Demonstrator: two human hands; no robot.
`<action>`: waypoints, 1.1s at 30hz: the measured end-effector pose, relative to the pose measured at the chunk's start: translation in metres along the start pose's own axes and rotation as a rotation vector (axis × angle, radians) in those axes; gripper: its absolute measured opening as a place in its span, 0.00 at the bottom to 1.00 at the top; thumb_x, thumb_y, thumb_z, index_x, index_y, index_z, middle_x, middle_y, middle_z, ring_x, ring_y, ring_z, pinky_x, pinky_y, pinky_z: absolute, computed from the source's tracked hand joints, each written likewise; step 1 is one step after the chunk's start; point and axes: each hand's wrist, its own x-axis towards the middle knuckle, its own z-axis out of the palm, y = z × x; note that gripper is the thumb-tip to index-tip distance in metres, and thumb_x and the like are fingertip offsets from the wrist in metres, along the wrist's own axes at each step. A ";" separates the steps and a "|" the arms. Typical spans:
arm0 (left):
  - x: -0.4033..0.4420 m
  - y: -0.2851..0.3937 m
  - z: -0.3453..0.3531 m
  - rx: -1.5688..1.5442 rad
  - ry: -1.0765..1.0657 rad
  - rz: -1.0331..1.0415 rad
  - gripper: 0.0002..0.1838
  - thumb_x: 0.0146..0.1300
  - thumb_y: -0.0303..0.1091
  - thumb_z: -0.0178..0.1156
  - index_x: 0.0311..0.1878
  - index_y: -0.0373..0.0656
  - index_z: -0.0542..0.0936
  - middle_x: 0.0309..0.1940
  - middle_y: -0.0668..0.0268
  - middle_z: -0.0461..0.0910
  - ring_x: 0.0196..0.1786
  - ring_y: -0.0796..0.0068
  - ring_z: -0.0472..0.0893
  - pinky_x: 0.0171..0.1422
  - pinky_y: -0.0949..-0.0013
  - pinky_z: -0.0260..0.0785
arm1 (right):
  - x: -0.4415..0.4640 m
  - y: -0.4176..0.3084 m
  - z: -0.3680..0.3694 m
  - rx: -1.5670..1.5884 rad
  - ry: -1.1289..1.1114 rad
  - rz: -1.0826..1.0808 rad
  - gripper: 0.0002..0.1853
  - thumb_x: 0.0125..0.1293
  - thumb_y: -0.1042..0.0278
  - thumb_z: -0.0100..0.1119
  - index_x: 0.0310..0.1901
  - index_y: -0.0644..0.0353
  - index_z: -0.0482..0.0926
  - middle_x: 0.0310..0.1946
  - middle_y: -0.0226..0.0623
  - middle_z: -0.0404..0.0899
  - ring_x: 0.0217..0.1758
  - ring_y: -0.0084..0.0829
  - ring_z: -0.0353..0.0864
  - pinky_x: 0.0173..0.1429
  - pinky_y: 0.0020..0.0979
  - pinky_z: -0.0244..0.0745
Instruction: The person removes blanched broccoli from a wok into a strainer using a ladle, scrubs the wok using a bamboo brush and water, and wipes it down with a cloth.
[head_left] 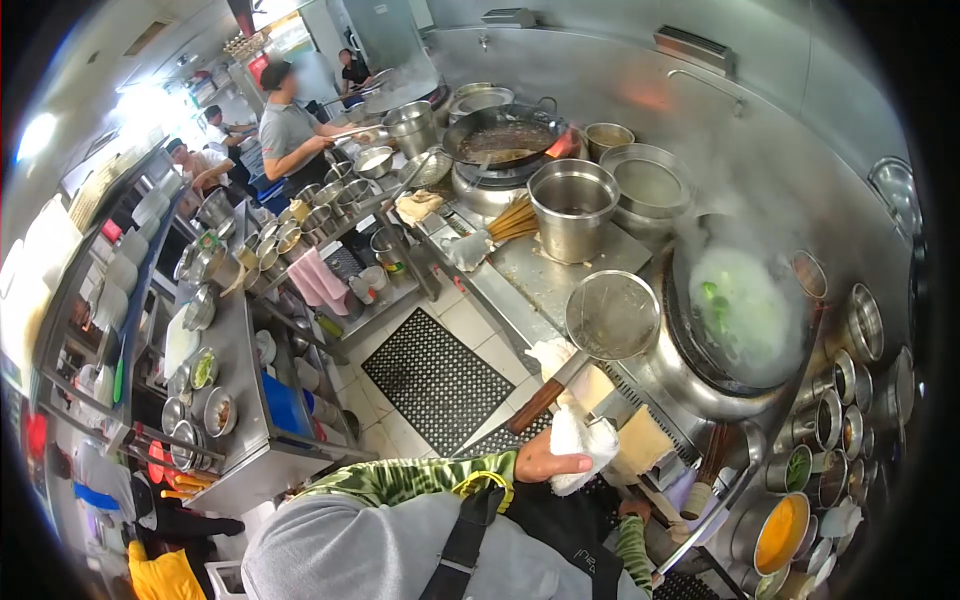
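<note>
Left hand [543, 458] is closed on a bunched white cloth [584, 452], thumb across the near side. That cloth sits just in front of your apron [548, 533], over the stove edge. Right hand [632, 509] is lower, mostly hidden past the apron; can't tell whether it grips anything. A metal rod [703, 533] slants up just beside it.

Strainer [612, 318] lies by the left hand, wooden handle pointing back toward you, handle end just beyond your knuckles. Brush [713, 462] stands bristles up to the right of the cloth.

Past that, front wok [682, 345] sits on its burner: pale, cloudy liquid, green pieces in it, steam rising. Right of it, a crowd of pans and bowls along the wall, incl. a pot of orange liquid [781, 533].

Beyond the strainer: tall steel pot [572, 222] on the counter, bundle of thin sticks [514, 218] beside it. Black perforated mat [437, 380] on the floor, left of the stove line.

Further out, second wok [503, 138] with dark liquid, flame glow at its right side. Past it, a co-worker in a grey shirt [287, 135] stands at the far stove, more people behind.
</note>
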 end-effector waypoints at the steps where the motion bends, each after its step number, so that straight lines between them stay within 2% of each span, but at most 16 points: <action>1: 0.003 -0.005 0.000 -0.037 0.023 -0.025 0.25 0.63 0.39 0.63 0.58 0.35 0.72 0.43 0.63 0.79 0.46 0.73 0.76 0.51 0.68 0.69 | 0.006 0.014 0.002 0.055 0.096 -0.204 0.25 0.61 0.54 0.55 0.58 0.54 0.78 0.59 0.50 0.75 0.61 0.48 0.75 0.64 0.45 0.71; 4: 0.016 -0.039 -0.002 -0.551 -0.006 -0.146 0.28 0.62 0.39 0.63 0.60 0.34 0.69 0.45 0.54 0.81 0.41 0.62 0.84 0.46 0.60 0.78 | 0.035 0.063 0.022 -0.042 0.263 -0.651 0.30 0.61 0.54 0.54 0.65 0.53 0.70 0.66 0.46 0.68 0.69 0.49 0.65 0.72 0.41 0.61; 5: 0.021 -0.035 0.001 -0.676 -0.015 -0.161 0.28 0.62 0.41 0.63 0.60 0.34 0.70 0.44 0.52 0.81 0.42 0.57 0.84 0.46 0.58 0.79 | 0.003 0.061 0.004 0.025 0.223 -0.658 0.32 0.62 0.52 0.53 0.68 0.54 0.66 0.69 0.47 0.64 0.69 0.50 0.65 0.72 0.42 0.62; 6: 0.024 -0.022 0.005 -0.630 0.038 -0.208 0.27 0.63 0.43 0.61 0.59 0.35 0.71 0.43 0.52 0.81 0.41 0.57 0.84 0.42 0.59 0.79 | -0.069 0.023 -0.042 0.052 0.098 -0.307 0.27 0.62 0.52 0.53 0.61 0.55 0.74 0.61 0.50 0.73 0.62 0.53 0.71 0.66 0.45 0.68; 7: 0.034 -0.016 0.005 -0.592 0.039 -0.244 0.26 0.64 0.45 0.60 0.58 0.36 0.71 0.40 0.53 0.81 0.38 0.59 0.84 0.38 0.60 0.80 | -0.068 0.041 -0.031 0.050 0.125 -0.334 0.26 0.63 0.46 0.53 0.53 0.59 0.80 0.49 0.52 0.80 0.54 0.53 0.77 0.61 0.46 0.71; 10: 0.042 0.006 0.021 -0.470 0.047 -0.314 0.25 0.67 0.52 0.55 0.56 0.39 0.73 0.34 0.58 0.81 0.33 0.65 0.83 0.32 0.63 0.78 | -0.237 0.005 -0.120 0.324 0.321 -0.199 0.18 0.62 0.55 0.59 0.46 0.61 0.81 0.42 0.49 0.82 0.50 0.52 0.79 0.57 0.47 0.71; 13: 0.109 0.001 0.024 -0.539 0.019 -0.296 0.26 0.69 0.57 0.48 0.52 0.42 0.75 0.32 0.61 0.81 0.32 0.67 0.83 0.30 0.66 0.76 | -0.254 0.027 -0.132 0.549 0.647 -0.228 0.17 0.61 0.61 0.61 0.46 0.64 0.79 0.42 0.53 0.81 0.49 0.54 0.78 0.55 0.48 0.71; 16: 0.174 -0.005 0.027 -0.468 0.079 -0.327 0.29 0.69 0.63 0.45 0.48 0.43 0.76 0.31 0.63 0.80 0.29 0.69 0.82 0.27 0.65 0.74 | -0.245 0.071 -0.108 0.267 0.853 -0.081 0.21 0.59 0.62 0.62 0.51 0.66 0.76 0.45 0.56 0.78 0.51 0.56 0.76 0.55 0.47 0.71; 19: 0.243 -0.032 0.034 -0.281 0.328 -0.386 0.39 0.58 0.76 0.47 0.47 0.44 0.75 0.31 0.64 0.79 0.31 0.64 0.82 0.32 0.54 0.80 | -0.221 0.108 -0.082 0.664 0.616 -0.154 0.30 0.53 0.61 0.70 0.56 0.67 0.72 0.49 0.53 0.76 0.53 0.50 0.76 0.57 0.43 0.70; 21: 0.278 -0.045 0.036 -0.249 0.374 -0.383 0.41 0.58 0.74 0.49 0.48 0.40 0.77 0.33 0.63 0.80 0.31 0.65 0.82 0.31 0.54 0.80 | -0.182 0.140 -0.044 0.853 0.661 -0.347 0.26 0.53 0.56 0.70 0.50 0.64 0.76 0.38 0.46 0.79 0.39 0.41 0.78 0.45 0.42 0.72; 22: 0.283 -0.037 0.042 -0.194 0.465 -0.429 0.40 0.59 0.72 0.50 0.48 0.37 0.78 0.33 0.62 0.80 0.30 0.65 0.81 0.29 0.56 0.80 | -0.161 0.167 -0.025 0.804 0.555 -0.095 0.25 0.57 0.51 0.66 0.46 0.66 0.76 0.30 0.44 0.77 0.31 0.39 0.75 0.38 0.42 0.70; 24: 0.283 -0.035 0.042 -0.179 0.379 -0.442 0.35 0.59 0.69 0.53 0.41 0.40 0.80 0.28 0.63 0.79 0.26 0.67 0.80 0.25 0.60 0.76 | -0.184 0.148 -0.040 0.439 0.769 -0.024 0.28 0.59 0.44 0.63 0.45 0.67 0.76 0.25 0.43 0.75 0.29 0.36 0.74 0.34 0.41 0.69; 27: 0.291 -0.039 0.047 -0.176 0.400 -0.483 0.29 0.55 0.66 0.60 0.35 0.44 0.78 0.24 0.66 0.77 0.23 0.71 0.78 0.22 0.66 0.71 | -0.205 0.128 -0.067 0.424 0.648 0.176 0.25 0.63 0.51 0.60 0.47 0.69 0.74 0.28 0.44 0.75 0.30 0.36 0.74 0.36 0.40 0.69; 30: 0.298 -0.052 0.042 -0.168 0.350 -0.512 0.28 0.56 0.66 0.60 0.38 0.46 0.78 0.24 0.68 0.78 0.25 0.73 0.78 0.22 0.68 0.70 | -0.202 0.123 -0.099 0.820 0.651 -0.115 0.21 0.67 0.61 0.57 0.51 0.71 0.71 0.33 0.48 0.76 0.32 0.39 0.75 0.39 0.39 0.71; 31: 0.292 -0.042 0.045 -0.177 0.346 -0.509 0.28 0.56 0.66 0.60 0.38 0.47 0.78 0.25 0.69 0.78 0.25 0.75 0.78 0.22 0.68 0.69 | -0.214 0.096 -0.137 0.817 0.691 -0.270 0.20 0.68 0.69 0.54 0.57 0.73 0.68 0.41 0.53 0.77 0.39 0.44 0.78 0.46 0.39 0.72; 33: 0.284 -0.038 0.050 -0.247 0.361 -0.501 0.28 0.57 0.66 0.60 0.38 0.48 0.78 0.24 0.70 0.78 0.24 0.75 0.78 0.21 0.69 0.68 | -0.200 0.076 -0.187 0.701 0.763 -0.480 0.25 0.67 0.68 0.56 0.61 0.72 0.66 0.46 0.58 0.77 0.45 0.50 0.79 0.51 0.40 0.72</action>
